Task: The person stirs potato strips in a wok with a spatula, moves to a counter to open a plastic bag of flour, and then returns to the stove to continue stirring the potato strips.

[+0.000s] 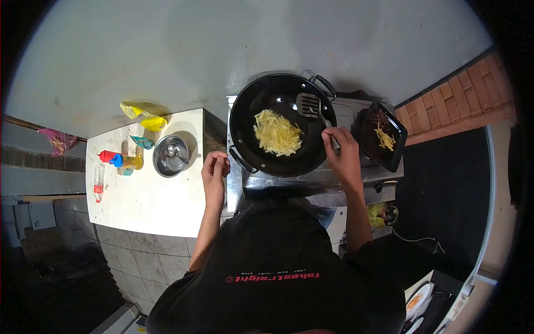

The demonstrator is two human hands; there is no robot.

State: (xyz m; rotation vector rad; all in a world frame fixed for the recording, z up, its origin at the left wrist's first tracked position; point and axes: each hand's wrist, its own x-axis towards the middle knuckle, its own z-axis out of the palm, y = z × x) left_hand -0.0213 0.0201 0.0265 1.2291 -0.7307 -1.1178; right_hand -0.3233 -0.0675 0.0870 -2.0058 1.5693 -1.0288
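A black wok (267, 167) sits on the stove, with pale yellow shredded potato (276, 132) heaped in its middle. My right hand (342, 150) is closed round the handle of a slotted spatula (308, 104), whose blade hangs over the right part of the wok, apart from the shreds. My left hand (214, 167) is beside the wok's left loop handle (242, 160), its fingers curled in and nothing visible in them. It appears not to touch the handle.
Right of the wok, a black tray (396, 146) holds dark red and yellow strips. On the white table (167, 209) at left stand a steel bowl (162, 157), a red-capped bottle (105, 156), a blue-capped bottle (130, 161) and a clear plastic bottle (99, 181). A wall (250, 39) rises behind the stove.
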